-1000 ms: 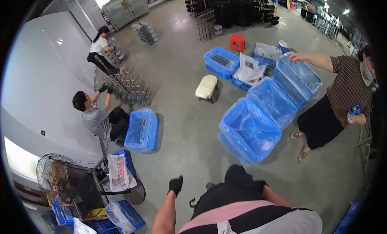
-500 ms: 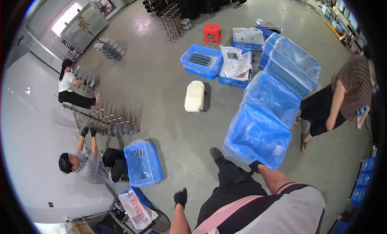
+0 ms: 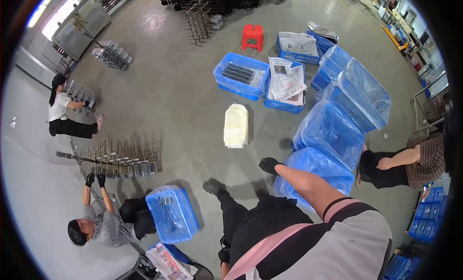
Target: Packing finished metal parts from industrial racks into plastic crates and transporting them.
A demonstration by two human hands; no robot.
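My right hand (image 3: 270, 165), in a black glove, reaches forward over the floor beside the blue crates. Its fingers look loosely extended, and nothing shows in them. Ahead of it a cream-coloured, padded-looking bundle (image 3: 236, 126) lies on the floor, apart from the hand. The nearest crate (image 3: 316, 171), blue and lined with clear plastic, is partly covered by my right forearm. My left hand (image 3: 224, 255), also gloved in black, hangs low against my left side; its fingers are mostly hidden.
Lined blue crates (image 3: 333, 126) run away on my right. Ahead stand a crate of dark metal parts (image 3: 239, 73), newspapers (image 3: 287, 80) in a crate and a red stool (image 3: 252, 37). Left, a person (image 3: 108, 224) handles a parts rack (image 3: 120, 159) near another lined crate (image 3: 172, 215).
My right hand has left the crate's edge and swung forward. My left hand has drawn back to my side. My feet and view have shifted; the person on the right has moved nearer the rim.
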